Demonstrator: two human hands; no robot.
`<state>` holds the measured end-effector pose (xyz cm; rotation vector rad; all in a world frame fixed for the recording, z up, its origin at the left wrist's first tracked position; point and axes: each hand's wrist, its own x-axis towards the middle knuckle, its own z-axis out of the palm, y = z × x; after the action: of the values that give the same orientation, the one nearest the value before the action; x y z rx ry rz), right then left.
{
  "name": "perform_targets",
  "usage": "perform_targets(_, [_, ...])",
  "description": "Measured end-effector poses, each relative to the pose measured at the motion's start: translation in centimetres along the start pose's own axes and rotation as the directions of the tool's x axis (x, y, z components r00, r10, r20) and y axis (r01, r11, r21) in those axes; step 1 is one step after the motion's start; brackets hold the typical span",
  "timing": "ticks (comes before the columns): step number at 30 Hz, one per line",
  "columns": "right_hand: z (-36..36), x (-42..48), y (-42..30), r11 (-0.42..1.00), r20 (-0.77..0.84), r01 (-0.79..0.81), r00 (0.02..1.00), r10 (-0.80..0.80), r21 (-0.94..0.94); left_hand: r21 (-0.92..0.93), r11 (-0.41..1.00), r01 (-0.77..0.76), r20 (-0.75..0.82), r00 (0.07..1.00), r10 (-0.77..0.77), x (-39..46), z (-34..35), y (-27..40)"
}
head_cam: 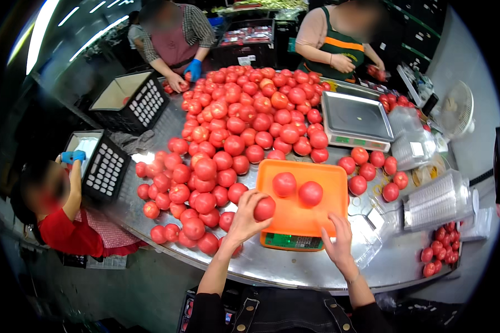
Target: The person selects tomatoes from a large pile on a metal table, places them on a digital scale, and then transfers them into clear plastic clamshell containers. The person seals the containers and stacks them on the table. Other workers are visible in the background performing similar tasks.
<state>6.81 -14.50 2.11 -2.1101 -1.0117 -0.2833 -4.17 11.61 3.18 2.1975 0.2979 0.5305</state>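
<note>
My left hand (248, 214) grips a red tomato (264, 209) over the left rim of an orange weighing tray (300, 222). Two more tomatoes, one on the left (284, 184) and one on the right (311, 193), lie apart in the tray. Below the tray is the lit green display (280, 240) of a digital scale, with a keypad beside it. My right hand (338, 240) is at the tray's lower right edge, fingers apart, holding nothing. A large heap of loose tomatoes (234, 144) spreads from my left to the table's far side.
A second scale (357, 118) stands at the back right. Stacked clear plastic containers (435, 206) and several small tomatoes (441, 249) lie to the right. Black crates (108, 166) line the left edge of the metal table (291, 274). Co-workers stand across and at left; a fan (458, 109) is at far right.
</note>
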Motion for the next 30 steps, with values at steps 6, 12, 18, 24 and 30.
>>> perform_targets(6, [-3.7,-6.8,1.5,0.993,0.088,-0.117,0.99,0.114,0.027,0.443,0.885,0.144,-0.508,0.853,0.115,6.0,-8.9,-7.8])
perform_targets(12, [-4.8,-8.2,2.4,0.991,0.192,-0.123,0.973,0.13,-0.046,0.551,0.638,0.538,-0.43,0.838,-0.335,12.5,-15.1,-17.2])
perform_targets(18, [-3.9,-7.7,1.7,0.963,0.14,-0.259,0.953,0.268,-0.079,0.518,0.629,0.579,-0.278,0.81,-0.517,19.6,-13.8,-22.7])
perform_targets(24, [-3.1,-8.6,1.7,0.932,0.171,-0.352,0.917,0.362,-0.085,0.493,0.668,0.557,-0.307,0.83,-0.465,22.4,-12.0,-27.6])
perform_targets(30, [-2.9,-6.4,1.8,0.934,0.102,-0.357,0.93,0.352,0.028,0.089,0.973,0.212,-0.327,0.929,-0.172,19.6,-13.7,-25.8])
